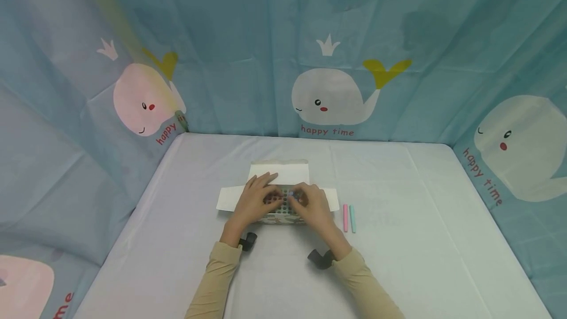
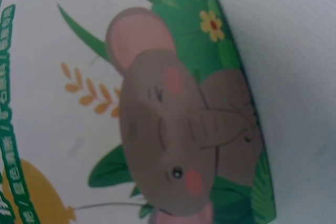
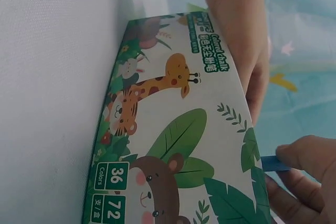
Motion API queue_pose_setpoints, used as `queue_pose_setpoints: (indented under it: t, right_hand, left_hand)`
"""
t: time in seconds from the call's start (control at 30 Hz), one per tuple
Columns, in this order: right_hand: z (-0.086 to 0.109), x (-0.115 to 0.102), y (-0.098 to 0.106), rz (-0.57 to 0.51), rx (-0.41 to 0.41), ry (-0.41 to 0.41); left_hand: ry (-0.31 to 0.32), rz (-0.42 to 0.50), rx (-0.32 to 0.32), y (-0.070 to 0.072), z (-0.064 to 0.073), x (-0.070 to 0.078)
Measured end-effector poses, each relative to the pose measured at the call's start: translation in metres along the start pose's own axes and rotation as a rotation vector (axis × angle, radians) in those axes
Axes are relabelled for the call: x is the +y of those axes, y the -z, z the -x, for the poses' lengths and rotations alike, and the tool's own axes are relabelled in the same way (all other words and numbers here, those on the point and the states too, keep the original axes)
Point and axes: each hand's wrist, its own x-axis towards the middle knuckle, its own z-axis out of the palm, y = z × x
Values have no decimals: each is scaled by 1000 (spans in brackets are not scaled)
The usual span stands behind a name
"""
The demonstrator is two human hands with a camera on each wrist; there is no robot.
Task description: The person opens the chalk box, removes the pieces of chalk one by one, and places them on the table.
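A box of colored chalk (image 3: 173,98) stands in front of me, its printed animals facing my right wrist camera. In the head view its white flaps (image 1: 280,173) are folded out, and a tray with rows of round holes (image 1: 285,201) shows inside. My right hand (image 1: 313,205) is over the right part of the box and pinches a blue chalk stick (image 3: 273,163) between thumb and fingers at the rim. Over the left part lies my left hand (image 1: 254,202), thumb and forefinger bent toward the holes; whether they grip anything is hidden. The left wrist view shows the printed panel (image 2: 168,119).
Two loose chalk sticks, one pink (image 1: 345,218) and one light teal (image 1: 352,218), lie on the white tablecloth (image 1: 412,230) right of the box. Black wrist camera mounts (image 1: 320,259) sit under both wrists. A whale-print curtain (image 1: 239,87) surrounds the table's back and sides.
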Motion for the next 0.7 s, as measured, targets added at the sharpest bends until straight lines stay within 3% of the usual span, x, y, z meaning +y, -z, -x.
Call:
queue_pose_setpoints:
  t: [0.2,0.37,0.53,0.7]
  right_hand:
    - [-1,0,1,-13,38,-23]
    - [-2,0,3,-52,106,19]
    - [-3,1,8,-146,185,78]
    - [-4,3,14,-215,205,46]
  left_hand:
    - [-8,-1,-5,1,0,0]
    - [-11,1,-7,1,1,0]
    - [-6,3,-7,1,1,1]
    - [3,4,-8,2,1,1]
